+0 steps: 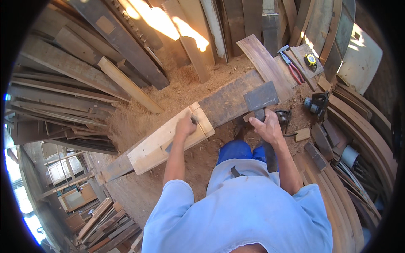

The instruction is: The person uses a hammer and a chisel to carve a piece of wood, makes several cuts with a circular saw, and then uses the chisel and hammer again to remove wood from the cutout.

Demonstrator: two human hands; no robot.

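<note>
My left hand [185, 125] is closed in a fist over the pale wooden board [152, 147], around a slim tool whose dark end [194, 119] shows beside the fingers. A grey flat piece [168, 147] peeks out beside my left forearm; whether it belongs to that tool I cannot tell. Close to the fist, dark lines or a cut [203, 120] cross the board near its right end. My right hand [266, 126] grips a mallet by its dark handle just below the broad, rectangular head [260, 96]. The mallet's handle runs down past my wrist.
The board lies on a long dark beam [228, 99]. Along it to the right are a curved plank [263, 59], red-handled pliers [293, 69], a hammer head [283, 49] and a yellow tape measure [310, 60]. A power tool [318, 103] sits nearby. Sawdust [177, 84] and stacked planks surround the beam.
</note>
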